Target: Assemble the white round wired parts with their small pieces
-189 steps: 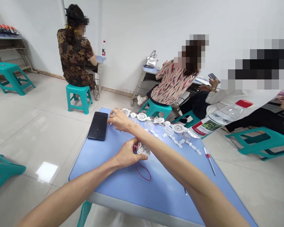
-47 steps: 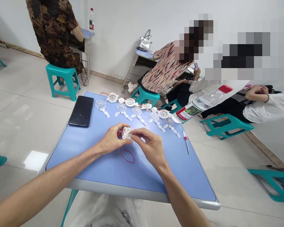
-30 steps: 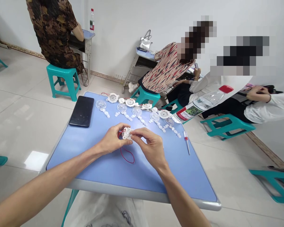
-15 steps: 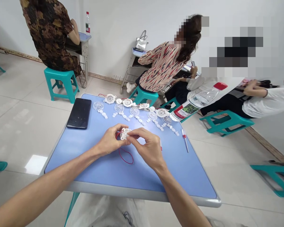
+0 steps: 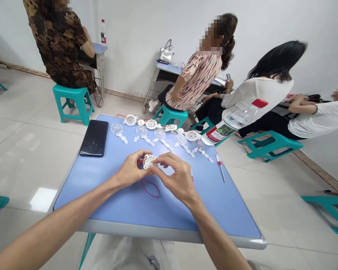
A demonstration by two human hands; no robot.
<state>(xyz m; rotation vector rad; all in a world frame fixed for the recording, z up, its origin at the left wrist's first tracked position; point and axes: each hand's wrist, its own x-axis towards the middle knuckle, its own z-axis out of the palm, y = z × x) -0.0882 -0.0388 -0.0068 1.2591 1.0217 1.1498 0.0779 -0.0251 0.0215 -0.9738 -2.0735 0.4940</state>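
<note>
Both my hands meet over the middle of the blue table (image 5: 214,213). My left hand (image 5: 131,172) and my right hand (image 5: 176,180) pinch a small white plastic disc assembly (image 5: 149,161) between their fingers, and its far side is partly hidden by my fingertips. A thin red cord (image 5: 150,188) runs from the part and hangs in a loop on the tabletop below my hands. Along the far edge lies a row of white discs (image 5: 151,124), clear plastic domes (image 5: 141,131) and small white pieces (image 5: 204,153).
A black smartphone (image 5: 94,138) lies left of my hands, and a small red-handled screwdriver (image 5: 221,167) lies at the right. A plastic bottle (image 5: 231,123) stands beyond the table's far right corner. Seated people, teal stools (image 5: 70,101) and desks surround the table.
My fingers have shifted slightly on the white part, and the view has tilted a little. Over the longer span, my right hand has left the row of parts and joined my left.
</note>
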